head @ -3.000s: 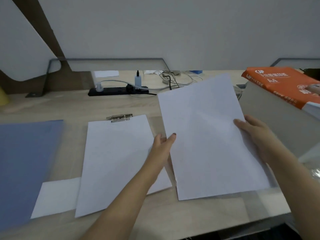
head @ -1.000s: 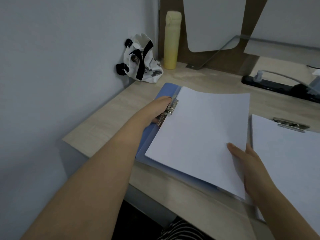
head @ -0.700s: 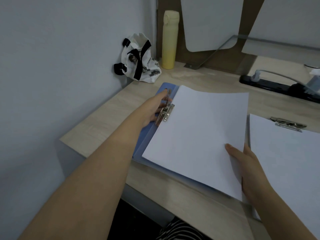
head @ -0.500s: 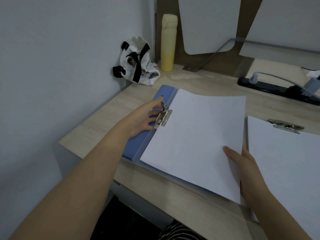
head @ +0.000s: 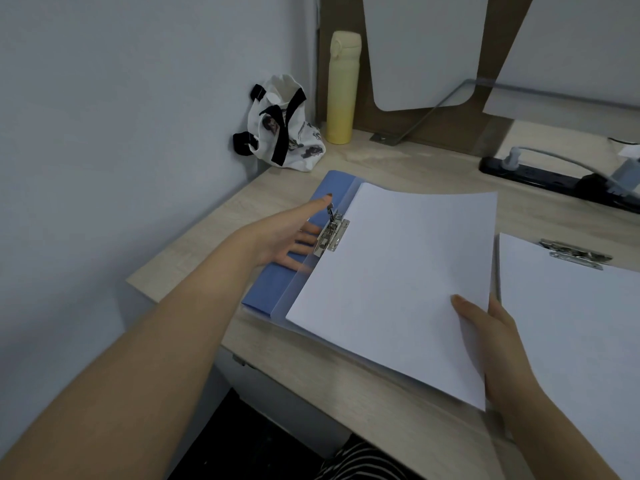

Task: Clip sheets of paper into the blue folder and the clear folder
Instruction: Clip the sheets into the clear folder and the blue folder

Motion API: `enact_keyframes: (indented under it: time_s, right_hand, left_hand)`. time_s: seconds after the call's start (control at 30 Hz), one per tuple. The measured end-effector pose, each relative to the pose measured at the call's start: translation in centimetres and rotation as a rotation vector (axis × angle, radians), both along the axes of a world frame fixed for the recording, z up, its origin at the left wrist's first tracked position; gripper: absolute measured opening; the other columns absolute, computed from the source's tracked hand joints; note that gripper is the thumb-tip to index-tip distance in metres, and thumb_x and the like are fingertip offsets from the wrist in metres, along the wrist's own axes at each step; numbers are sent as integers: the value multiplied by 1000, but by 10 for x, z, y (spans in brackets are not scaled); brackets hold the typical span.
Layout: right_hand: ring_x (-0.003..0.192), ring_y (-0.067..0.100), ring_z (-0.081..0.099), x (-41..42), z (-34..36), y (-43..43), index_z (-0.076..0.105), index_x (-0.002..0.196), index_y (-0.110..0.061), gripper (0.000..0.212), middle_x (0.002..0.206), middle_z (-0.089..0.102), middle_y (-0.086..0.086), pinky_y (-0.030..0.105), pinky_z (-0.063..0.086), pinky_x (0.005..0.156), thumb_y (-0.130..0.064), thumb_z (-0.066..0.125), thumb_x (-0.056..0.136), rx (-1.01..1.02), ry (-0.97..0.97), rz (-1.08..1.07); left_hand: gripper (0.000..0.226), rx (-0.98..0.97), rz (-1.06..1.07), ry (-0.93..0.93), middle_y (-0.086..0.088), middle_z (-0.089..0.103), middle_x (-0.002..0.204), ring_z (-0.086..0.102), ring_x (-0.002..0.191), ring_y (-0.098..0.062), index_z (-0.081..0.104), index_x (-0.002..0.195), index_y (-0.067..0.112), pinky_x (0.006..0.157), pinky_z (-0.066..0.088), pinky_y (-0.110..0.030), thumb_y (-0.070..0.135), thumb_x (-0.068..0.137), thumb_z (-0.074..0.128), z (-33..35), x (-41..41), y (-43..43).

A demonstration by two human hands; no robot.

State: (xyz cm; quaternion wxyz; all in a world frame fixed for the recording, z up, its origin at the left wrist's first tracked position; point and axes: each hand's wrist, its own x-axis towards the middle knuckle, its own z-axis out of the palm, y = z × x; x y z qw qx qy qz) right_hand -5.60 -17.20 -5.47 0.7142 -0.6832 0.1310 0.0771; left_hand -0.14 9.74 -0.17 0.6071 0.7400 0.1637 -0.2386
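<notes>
A blue folder point(head: 270, 289) lies along the table's point(head: 207, 237) left edge, long axis pointing toward the back left corner, with a white sheet point(head: 398, 271) on it meeting the metal clip point(head: 330, 233). The left hand point(head: 277, 237) rests flat beside the clip, fingers spread. The right hand point(head: 485, 327) pinches the sheet's near right edge.

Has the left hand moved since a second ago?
Yes. The left hand, which covered the clip, now lies open left of it on the blue folder.
</notes>
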Motion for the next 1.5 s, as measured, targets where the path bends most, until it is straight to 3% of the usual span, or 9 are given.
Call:
enact_keyframes:
  time_s: [0.17,0.3,0.63,0.83,1.0,1.1,1.2,1.37,1.5]
  right_hand:
    - [106,27,61,0,-2,2,53,126,-23,35,120,63,3,44,47,95,-17,52,91,-28,-14,-8]
    - [102,26,61,0,-1,3,53,124,-22,33,117,63,3,38,48,87,-16,52,91,-27,-22,-5]
    - [101,25,61,3,-2,3,53,124,-21,33,113,64,2,42,47,93,-16,52,91,-60,-8,-11]
    - [89,11,59,3,-1,3,52,116,-25,26,99,62,-8,27,45,73,-15,50,92,-70,-27,-15]
    - [98,16,60,6,-5,4,52,122,-21,30,109,62,-3,32,45,85,-16,50,92,-106,-37,-18]
    - [110,23,56,6,-4,6,44,132,-18,42,123,57,1,39,43,99,-17,53,91,-205,-64,-50]
    - [111,23,50,11,-1,6,28,142,-16,58,127,47,5,34,38,98,-15,54,90,-400,-102,-50]
    - [137,31,24,16,-6,-1,45,122,1,36,153,15,18,33,24,109,-22,42,95,-1035,-178,223]
    - [146,20,12,12,0,-11,22,145,-6,52,158,12,8,31,11,116,-28,30,99,-912,-168,377]
  left_hand:
    - [71,4,-73,48,-6,69,116,66,106,-15,59,118,13,84,57,-38,70,80,42,1,3,4]
    - [61,-36,-110,88,-5,70,116,66,108,-15,63,108,12,86,55,-37,64,82,45,-2,2,10]
    - [33,-114,-90,-4,-3,68,118,70,90,-6,60,123,8,70,59,-22,19,93,51,-17,-5,14]
    - [30,-2,-72,-78,0,70,107,70,77,4,61,119,6,63,56,-14,14,91,57,-28,-4,11]
    - [27,-27,-106,-75,0,70,110,69,85,0,61,118,8,72,57,-15,14,93,53,-30,-4,14]
    - [29,-52,-107,-81,-2,68,116,67,96,-4,60,121,9,79,56,-16,15,94,51,-31,-6,15]
    - [30,-27,-47,-108,-4,67,117,66,98,-7,59,122,7,81,55,-19,13,94,49,-31,-11,9]
    - [28,-161,74,-232,3,73,105,71,87,-6,64,111,10,68,56,-15,9,96,41,-9,-36,-9]
    - [27,-286,110,-375,7,74,98,68,85,-6,68,103,21,73,51,-21,26,96,41,28,-60,-42]
